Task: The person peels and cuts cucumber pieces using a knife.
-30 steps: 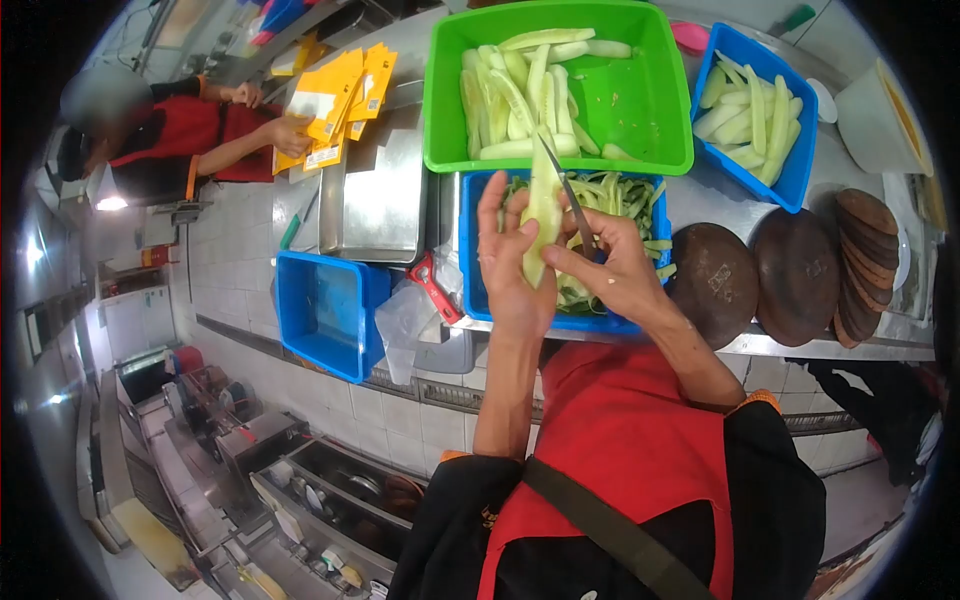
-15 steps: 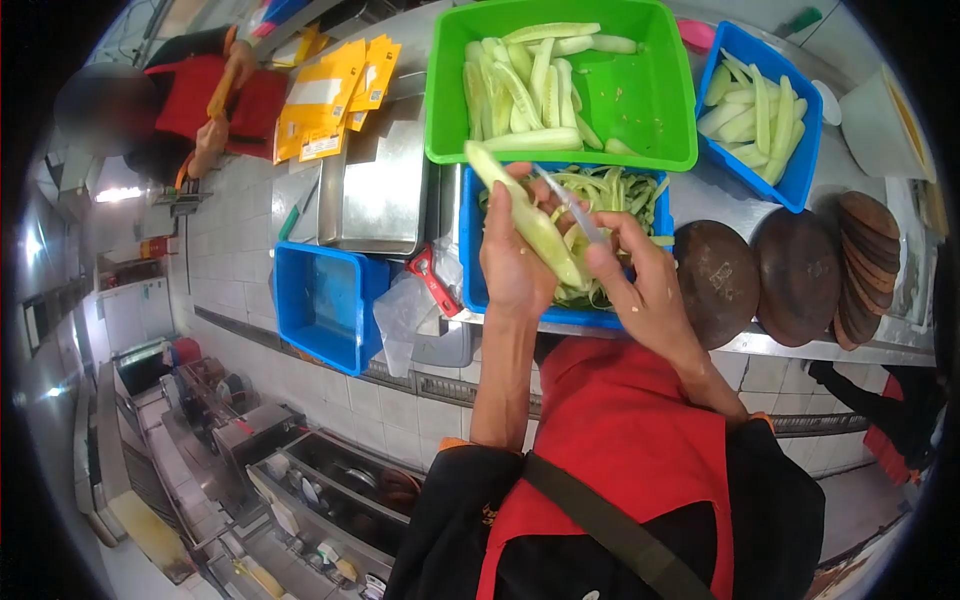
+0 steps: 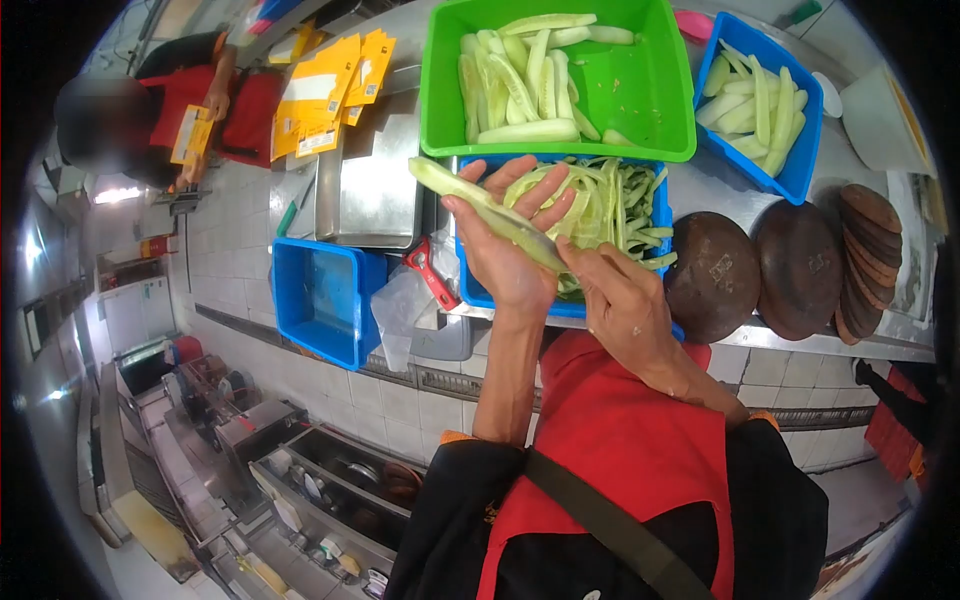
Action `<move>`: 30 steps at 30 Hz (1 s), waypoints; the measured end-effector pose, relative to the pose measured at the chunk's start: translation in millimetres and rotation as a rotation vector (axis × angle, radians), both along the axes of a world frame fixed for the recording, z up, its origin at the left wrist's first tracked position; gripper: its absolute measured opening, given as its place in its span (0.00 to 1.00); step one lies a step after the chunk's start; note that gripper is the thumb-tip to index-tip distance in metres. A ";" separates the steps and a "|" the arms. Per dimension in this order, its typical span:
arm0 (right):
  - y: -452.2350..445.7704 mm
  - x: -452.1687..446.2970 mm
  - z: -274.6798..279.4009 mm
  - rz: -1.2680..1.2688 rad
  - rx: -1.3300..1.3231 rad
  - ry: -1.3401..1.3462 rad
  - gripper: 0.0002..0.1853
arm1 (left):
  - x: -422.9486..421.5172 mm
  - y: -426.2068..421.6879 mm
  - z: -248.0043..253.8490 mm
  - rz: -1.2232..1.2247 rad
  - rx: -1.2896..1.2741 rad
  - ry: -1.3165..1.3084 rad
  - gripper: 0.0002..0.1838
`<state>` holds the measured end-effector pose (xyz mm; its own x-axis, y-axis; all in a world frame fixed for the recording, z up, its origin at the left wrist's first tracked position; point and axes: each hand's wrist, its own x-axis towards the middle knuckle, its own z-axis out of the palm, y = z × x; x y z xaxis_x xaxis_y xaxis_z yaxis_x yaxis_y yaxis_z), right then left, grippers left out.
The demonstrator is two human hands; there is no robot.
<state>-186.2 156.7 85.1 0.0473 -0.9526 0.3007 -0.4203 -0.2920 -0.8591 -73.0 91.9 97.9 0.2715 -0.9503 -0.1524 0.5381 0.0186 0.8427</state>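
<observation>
In the head view, a long peeled cucumber piece (image 3: 448, 180) lies slantwise across the palm of my left hand (image 3: 512, 270). The thumb presses on it while the other fingers stretch out beyond. My right hand (image 3: 628, 310) is closed around a knife (image 3: 532, 241), its handle hidden in the fingers. The blade rests along the near end of the cucumber piece. Below both hands sits a blue basket (image 3: 478, 290) heaped with green peel strips (image 3: 635, 200). Just behind it, a green tub (image 3: 640, 90) holds several pale peeled cucumber pieces (image 3: 530, 85).
At right stand a blue basket (image 3: 812, 130) of cucumber pieces and dark round boards (image 3: 712, 275). Leftward are a metal tray (image 3: 365, 190), a blue bin (image 3: 318, 300), a red peeler-like tool (image 3: 430, 272) and yellow packets (image 3: 325, 85). Another person (image 3: 185, 110) holds a yellow packet.
The knife has come down from above the cucumber piece to lie along its near end. My left hand has shifted left and its fingers have spread. The other person's packet has turned.
</observation>
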 end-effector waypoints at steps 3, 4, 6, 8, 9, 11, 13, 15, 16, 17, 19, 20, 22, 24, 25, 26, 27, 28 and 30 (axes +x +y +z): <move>2.9 3.4 -4.4 0.083 -0.007 -0.027 0.19 | 3.8 -0.7 -4.9 0.030 0.032 -0.115 0.35; 2.7 5.2 -5.9 0.092 -0.008 -0.087 0.17 | 6.5 1.2 -6.6 0.029 0.035 -0.117 0.35; -1.3 5.5 -7.9 0.100 -0.012 -0.147 0.15 | 13.3 4.5 -10.1 -0.041 -0.101 -0.051 0.32; -5.1 3.9 -9.3 0.162 0.131 -0.361 0.10 | 21.2 4.1 -15.1 -0.113 -0.230 0.081 0.31; -5.0 0.9 -2.6 0.167 0.131 -0.363 0.10 | 23.6 3.2 -16.2 -0.184 -0.364 0.215 0.31; -2.5 -8.4 20.5 0.180 0.203 -0.345 0.07 | 21.8 2.2 -13.2 -0.102 -0.257 0.159 0.30; 0.0 -12.9 23.6 0.133 0.198 -0.370 0.07 | 24.1 2.2 -13.7 -0.023 -0.143 0.103 0.29; -4.2 -25.3 17.7 -0.033 0.058 -0.232 0.08 | 30.8 0.2 -19.9 0.064 -0.031 0.049 0.27; -6.0 -36.7 1.6 -0.035 0.058 -0.231 0.08 | 38.2 0.8 -24.7 0.014 -0.058 0.026 0.25; -9.5 -50.1 -23.8 -0.038 0.120 0.198 0.08 | 46.9 1.9 -30.2 0.011 -0.064 0.029 0.25; -17.2 -55.1 -29.9 -0.058 0.173 0.628 0.09 | 55.6 3.8 -25.7 -0.159 -0.010 -0.072 0.25; -18.3 -58.1 -30.1 -0.139 0.091 0.425 0.10 | 53.0 7.5 -25.4 -0.142 0.064 -0.229 0.26; -18.7 -54.8 -8.7 -0.214 0.070 0.112 0.15 | 44.8 16.3 -19.3 -0.312 0.117 -0.299 0.26; -24.6 -50.0 -4.1 -0.154 0.244 -0.172 0.15 | 26.9 21.8 -15.9 -0.543 0.189 -0.352 0.23; -28.1 -48.5 -2.9 -0.063 0.411 -0.469 0.15 | 16.6 25.5 -16.6 -0.658 0.187 -0.369 0.22; -32.1 -45.9 -5.8 -0.070 0.454 -0.576 0.13 | 7.6 28.7 -16.7 -0.769 0.184 -0.389 0.22; -33.7 -48.7 -7.2 -0.080 0.435 -0.579 0.13 | -1.4 33.6 -20.2 -0.781 0.167 -0.396 0.22; -34.5 -54.7 -8.8 -0.094 0.514 -0.679 0.13 | -9.2 38.8 -26.7 -0.820 0.148 -0.384 0.21; -39.3 -70.4 -5.0 -0.192 0.555 -0.818 0.10 | -11.0 42.0 -30.7 -0.872 0.113 -0.372 0.21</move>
<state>-256.6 117.4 80.1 -0.1442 -0.9376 -0.3164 0.3621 0.2476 -0.8987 -84.0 134.0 67.3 -0.4757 -0.8261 -0.3021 0.0216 -0.3543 0.9349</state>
